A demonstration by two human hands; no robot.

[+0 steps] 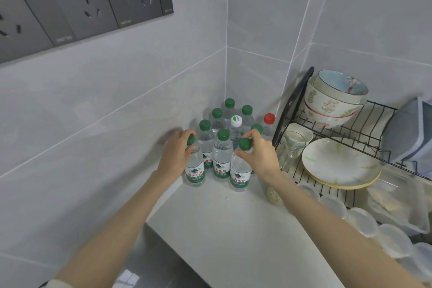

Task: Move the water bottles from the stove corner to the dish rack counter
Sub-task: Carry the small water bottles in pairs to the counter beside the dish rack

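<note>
Mostly green-capped bottles [221, 156] (one white cap [236, 121]: "Cestbon")

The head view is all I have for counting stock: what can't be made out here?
- Rear water bottles: bodies hidden by front bottles, so the count is uncertain.
- Jar under the right hand's forearm: mostly covered.
- Dish rack: cut off by the right edge.
- Left hand: covers its bottle's neck.

Clear water bottles [221, 154], mostly green caps, upright, clustered in tiled counter corner, beside dish rack [346, 128]
</note>
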